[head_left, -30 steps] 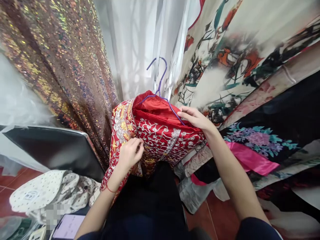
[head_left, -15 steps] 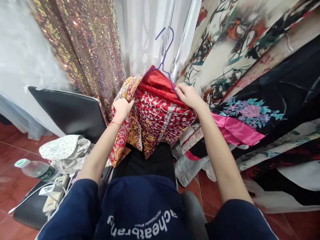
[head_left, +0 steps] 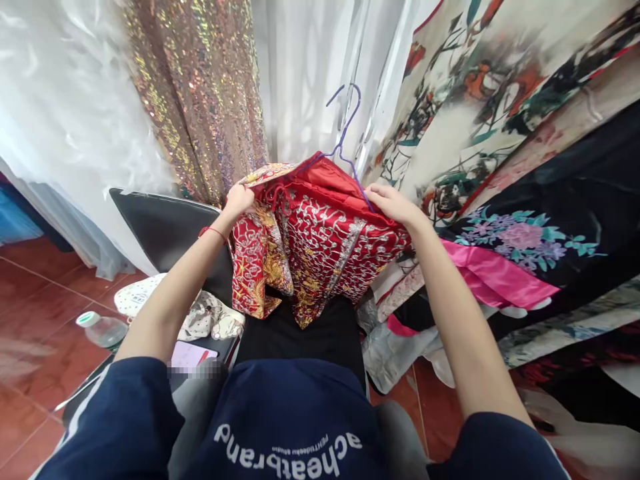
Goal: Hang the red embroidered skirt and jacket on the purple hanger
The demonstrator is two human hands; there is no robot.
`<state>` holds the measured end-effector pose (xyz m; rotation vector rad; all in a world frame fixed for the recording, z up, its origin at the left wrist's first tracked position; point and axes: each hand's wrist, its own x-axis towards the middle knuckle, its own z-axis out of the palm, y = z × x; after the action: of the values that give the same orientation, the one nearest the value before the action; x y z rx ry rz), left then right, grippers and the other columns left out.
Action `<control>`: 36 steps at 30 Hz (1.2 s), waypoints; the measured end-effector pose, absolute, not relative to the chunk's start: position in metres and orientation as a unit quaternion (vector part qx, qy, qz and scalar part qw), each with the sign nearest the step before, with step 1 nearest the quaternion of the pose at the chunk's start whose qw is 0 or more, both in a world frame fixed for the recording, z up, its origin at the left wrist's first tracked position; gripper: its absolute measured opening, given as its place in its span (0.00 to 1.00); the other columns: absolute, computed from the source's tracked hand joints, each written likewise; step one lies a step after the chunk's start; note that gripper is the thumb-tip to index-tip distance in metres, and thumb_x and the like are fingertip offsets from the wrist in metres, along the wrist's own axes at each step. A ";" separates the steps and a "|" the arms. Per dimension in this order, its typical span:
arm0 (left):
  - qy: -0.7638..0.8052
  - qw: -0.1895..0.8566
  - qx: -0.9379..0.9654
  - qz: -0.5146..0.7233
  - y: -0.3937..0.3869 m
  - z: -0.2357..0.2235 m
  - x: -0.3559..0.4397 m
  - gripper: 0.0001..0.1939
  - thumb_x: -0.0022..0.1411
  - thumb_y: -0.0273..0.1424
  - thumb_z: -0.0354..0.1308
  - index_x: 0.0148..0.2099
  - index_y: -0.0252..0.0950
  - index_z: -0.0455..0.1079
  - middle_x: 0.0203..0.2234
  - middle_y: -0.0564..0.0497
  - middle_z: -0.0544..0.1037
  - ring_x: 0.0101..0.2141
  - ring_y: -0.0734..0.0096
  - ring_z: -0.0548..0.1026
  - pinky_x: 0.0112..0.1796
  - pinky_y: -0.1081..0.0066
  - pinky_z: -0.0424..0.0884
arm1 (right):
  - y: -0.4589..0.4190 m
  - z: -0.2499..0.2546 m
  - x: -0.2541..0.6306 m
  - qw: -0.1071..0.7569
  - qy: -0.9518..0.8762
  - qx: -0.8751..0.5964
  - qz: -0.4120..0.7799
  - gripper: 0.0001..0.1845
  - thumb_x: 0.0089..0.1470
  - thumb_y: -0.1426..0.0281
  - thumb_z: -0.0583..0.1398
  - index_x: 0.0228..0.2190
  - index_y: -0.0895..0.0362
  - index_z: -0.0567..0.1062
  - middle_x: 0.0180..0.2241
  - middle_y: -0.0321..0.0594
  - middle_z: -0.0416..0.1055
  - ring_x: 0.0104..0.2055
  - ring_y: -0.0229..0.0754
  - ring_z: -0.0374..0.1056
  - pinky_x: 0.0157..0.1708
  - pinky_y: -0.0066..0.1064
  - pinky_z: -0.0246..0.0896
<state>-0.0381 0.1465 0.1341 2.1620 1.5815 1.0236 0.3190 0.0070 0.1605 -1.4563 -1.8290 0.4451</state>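
gripping the red embroidered garment (head_left: 327,247) above the lap (head_left: 300,337): left hand (head_left: 241,200) closed on one edge, right hand (head_left: 391,202) on the opposite edge. purple hanger (head_left: 341,150) partly inside its opening. capped bottle (head_left: 107,331) at left, contents unclear.

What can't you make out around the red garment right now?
In the head view:
Purple hanger: the end toward the left hand is hidden inside the red garment.
Bottle: lower end hidden behind the left forearm.
Lilac item: lower part masked by pixel blocks.
Painted floral cloth: top cut off by the picture's upper edge.
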 end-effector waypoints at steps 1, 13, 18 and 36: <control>0.565 0.124 0.729 0.366 0.148 0.142 -0.039 0.26 0.64 0.38 0.47 0.56 0.26 0.71 0.44 0.32 0.79 0.48 0.49 0.75 0.52 0.57 0.67 | 0.007 0.161 0.319 0.372 -0.711 -0.565 0.193 0.18 0.56 0.53 0.56 0.26 0.54 0.65 0.23 0.31 0.58 0.27 0.36 0.52 0.31 0.30 0.50; 0.566 -0.021 0.805 0.176 0.145 0.193 -0.070 0.13 0.53 0.38 0.54 0.23 0.37 0.70 0.20 0.47 0.71 0.27 0.63 0.69 0.34 0.65 0.65 | -0.008 0.168 0.340 0.350 -0.562 -0.601 0.447 0.19 0.39 0.56 0.74 0.29 0.55 0.80 0.27 0.37 0.78 0.30 0.42 0.73 0.33 0.31 0.69; 0.489 0.094 0.858 0.130 0.142 0.210 -0.096 0.16 0.48 0.35 0.53 0.15 0.38 0.52 0.13 0.55 0.56 0.20 0.74 0.54 0.25 0.68 0.52 | -0.012 0.174 0.345 0.385 -0.505 -0.648 0.421 0.19 0.32 0.60 0.77 0.26 0.56 0.80 0.23 0.39 0.78 0.25 0.42 0.73 0.26 0.29 0.69; 0.551 -0.134 0.813 0.134 0.096 0.198 -0.020 0.23 0.68 0.25 0.38 0.63 0.23 0.57 0.42 0.28 0.76 0.46 0.48 0.77 0.47 0.55 0.71 | -0.074 0.159 0.334 0.247 -0.529 -0.768 -0.264 0.18 0.62 0.61 0.55 0.40 0.57 0.80 0.24 0.44 0.72 0.27 0.43 0.63 0.29 0.31 0.42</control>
<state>-0.0200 0.0962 0.1981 2.7969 1.8955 0.4599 0.3336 -0.0740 0.1590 -2.0934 -1.4431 -0.7186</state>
